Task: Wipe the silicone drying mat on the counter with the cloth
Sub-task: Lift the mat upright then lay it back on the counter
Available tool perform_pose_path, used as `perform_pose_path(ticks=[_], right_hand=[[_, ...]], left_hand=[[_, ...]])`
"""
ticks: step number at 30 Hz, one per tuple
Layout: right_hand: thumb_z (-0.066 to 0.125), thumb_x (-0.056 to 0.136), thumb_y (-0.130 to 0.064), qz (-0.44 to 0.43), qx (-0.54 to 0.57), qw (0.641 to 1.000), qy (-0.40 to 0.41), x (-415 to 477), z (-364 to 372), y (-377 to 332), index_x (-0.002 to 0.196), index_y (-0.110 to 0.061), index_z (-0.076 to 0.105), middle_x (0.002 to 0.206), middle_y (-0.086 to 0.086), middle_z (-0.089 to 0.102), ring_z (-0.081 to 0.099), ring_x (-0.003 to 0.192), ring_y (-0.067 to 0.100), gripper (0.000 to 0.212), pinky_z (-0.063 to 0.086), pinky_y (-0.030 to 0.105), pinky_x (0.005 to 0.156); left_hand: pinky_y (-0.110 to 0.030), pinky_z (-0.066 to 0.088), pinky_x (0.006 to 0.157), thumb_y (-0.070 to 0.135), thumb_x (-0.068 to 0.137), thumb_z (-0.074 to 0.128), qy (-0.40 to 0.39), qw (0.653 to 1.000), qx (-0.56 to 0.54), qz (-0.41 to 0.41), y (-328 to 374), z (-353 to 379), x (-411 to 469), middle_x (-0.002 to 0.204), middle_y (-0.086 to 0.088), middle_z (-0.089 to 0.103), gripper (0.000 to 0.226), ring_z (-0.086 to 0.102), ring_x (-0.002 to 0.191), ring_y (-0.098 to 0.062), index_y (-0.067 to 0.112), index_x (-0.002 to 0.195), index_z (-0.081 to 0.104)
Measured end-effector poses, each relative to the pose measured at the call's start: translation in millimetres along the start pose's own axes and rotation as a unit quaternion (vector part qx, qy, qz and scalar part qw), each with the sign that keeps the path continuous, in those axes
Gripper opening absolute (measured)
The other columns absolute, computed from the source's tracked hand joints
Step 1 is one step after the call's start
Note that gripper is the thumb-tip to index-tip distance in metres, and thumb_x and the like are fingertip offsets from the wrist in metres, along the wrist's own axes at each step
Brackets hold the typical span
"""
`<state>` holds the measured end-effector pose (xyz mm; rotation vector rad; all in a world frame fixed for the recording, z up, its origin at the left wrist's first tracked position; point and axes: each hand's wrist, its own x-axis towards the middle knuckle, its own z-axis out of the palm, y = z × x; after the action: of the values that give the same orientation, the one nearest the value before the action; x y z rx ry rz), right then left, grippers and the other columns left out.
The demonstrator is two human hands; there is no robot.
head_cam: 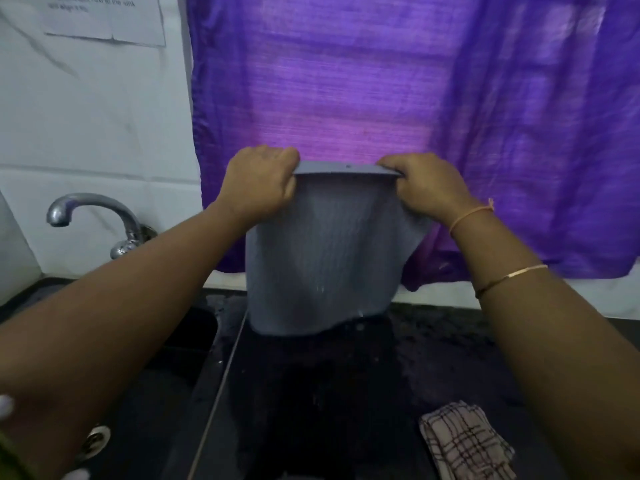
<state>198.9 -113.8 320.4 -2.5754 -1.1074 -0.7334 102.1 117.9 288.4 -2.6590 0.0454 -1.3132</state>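
The grey ribbed silicone drying mat point(325, 258) hangs upright in the air above the dark counter point(433, 344), its lower edge curling just over the wet surface. My left hand point(259, 181) grips its top left corner and my right hand point(426, 188) grips its top right corner. Water drops fall from the mat's lower edge. The checked cloth point(467, 445) lies folded on the counter at the front right, apart from both hands.
A sink point(145, 393) with its drain lies at the left, and a chrome tap point(93, 220) stands behind it. A purple curtain point(415, 98) hangs behind the mat. A paper sheet point(104, 19) is stuck on the white wall.
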Motion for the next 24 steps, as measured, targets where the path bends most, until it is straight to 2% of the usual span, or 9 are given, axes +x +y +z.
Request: perform_pose_path(ticks=[4, 7, 10, 13, 15, 17, 19, 22, 24], right_hand=[[0.044, 0.079, -0.004, -0.019, -0.033, 0.997, 0.069, -28, 16, -9, 0.114, -0.025, 0.062, 0.110, 0.007, 0.065, 0.058, 0.104, 0.033, 0.044, 0.049, 0.042, 0.077], [0.040, 0.075, -0.007, -0.029, -0.031, 0.994, 0.102, -75, 61, -13, 0.108, -0.020, 0.065, 0.092, 0.010, 0.066, 0.059, 0.084, 0.036, 0.044, 0.050, 0.040, 0.064], [0.040, 0.069, -0.013, -0.032, -0.029, 0.998, 0.037, -136, 119, -14, 0.100, -0.022, 0.067, 0.078, 0.004, 0.065, 0.058, 0.070, 0.033, 0.042, 0.052, 0.040, 0.056], [0.067, 0.060, -0.012, -0.034, -0.005, 0.995, -0.092, -200, 169, -15, 0.094, -0.028, 0.071, 0.076, -0.003, 0.070, 0.064, 0.066, 0.025, 0.039, 0.053, 0.031, 0.054], [0.080, 0.052, -0.013, -0.029, 0.031, 0.986, -0.159, -235, 193, -18, 0.093, -0.031, 0.073, 0.078, -0.007, 0.074, 0.069, 0.065, 0.020, 0.045, 0.056, 0.026, 0.053], [0.077, 0.060, -0.006, -0.010, 0.099, 0.976, -0.193, -257, 204, -22, 0.100, -0.028, 0.074, 0.092, -0.004, 0.076, 0.073, 0.078, 0.019, 0.046, 0.059, 0.025, 0.065], [0.064, 0.078, -0.004, 0.017, 0.148, 0.965, -0.216, -264, 201, -25, 0.119, -0.023, 0.066, 0.117, 0.000, 0.070, 0.068, 0.102, 0.020, 0.045, 0.053, 0.025, 0.088], [0.053, 0.090, -0.012, 0.064, 0.184, 0.927, -0.319, -268, 192, -25, 0.144, -0.025, 0.037, 0.148, 0.001, 0.043, 0.044, 0.133, 0.019, 0.058, 0.033, 0.024, 0.110], [0.052, 0.090, -0.016, 0.073, 0.122, 0.918, -0.371, -272, 194, -25, 0.151, -0.026, 0.015, 0.158, 0.007, 0.020, 0.023, 0.145, 0.022, 0.072, 0.020, 0.036, 0.118]], left_hand=[[-0.039, 0.043, 0.052, 0.012, 0.074, 0.048, 0.026, 0.999, 0.018, 0.015, 5, 2, -22, 0.068, -0.015, 0.059, 0.014, 0.054, 0.059, -0.033, 0.005, 0.082, 0.057], [-0.037, 0.039, 0.051, 0.014, 0.070, 0.041, 0.008, 1.000, 0.012, 0.024, 20, 23, -72, 0.066, -0.011, 0.057, 0.026, 0.054, 0.057, -0.032, 0.007, 0.083, 0.063], [-0.033, 0.042, 0.047, 0.016, 0.066, 0.047, -0.116, 0.992, -0.007, 0.046, 43, 49, -144, 0.062, -0.006, 0.059, 0.024, 0.057, 0.053, -0.029, 0.012, 0.081, 0.066], [-0.024, 0.047, 0.046, 0.017, 0.047, 0.079, -0.282, 0.955, -0.049, 0.084, 63, 68, -218, 0.060, 0.004, 0.064, 0.031, 0.061, 0.050, -0.018, 0.023, 0.074, 0.066], [-0.018, 0.049, 0.051, 0.023, 0.045, 0.084, -0.373, 0.922, -0.077, 0.066, 78, 68, -251, 0.068, 0.008, 0.067, 0.037, 0.065, 0.056, -0.012, 0.027, 0.078, 0.067], [-0.023, 0.051, 0.075, 0.019, 0.076, 0.068, -0.446, 0.887, -0.120, 0.024, 89, 63, -270, 0.102, 0.003, 0.069, 0.032, 0.067, 0.090, -0.016, 0.023, 0.107, 0.064], [-0.029, 0.044, 0.094, 0.013, 0.092, 0.045, -0.510, 0.847, -0.148, 0.003, 94, 63, -282, 0.129, 0.000, 0.058, 0.039, 0.057, 0.115, -0.020, 0.023, 0.128, 0.053], [-0.028, 0.041, 0.100, 0.010, 0.092, 0.043, -0.546, 0.820, -0.172, -0.009, 95, 60, -287, 0.136, -0.001, 0.055, 0.045, 0.054, 0.121, -0.021, 0.025, 0.134, 0.051], [-0.029, 0.042, 0.101, 0.007, 0.090, 0.043, -0.543, 0.822, -0.174, -0.020, 93, 59, -286, 0.135, -0.003, 0.055, 0.049, 0.054, 0.121, -0.022, 0.025, 0.135, 0.050]])
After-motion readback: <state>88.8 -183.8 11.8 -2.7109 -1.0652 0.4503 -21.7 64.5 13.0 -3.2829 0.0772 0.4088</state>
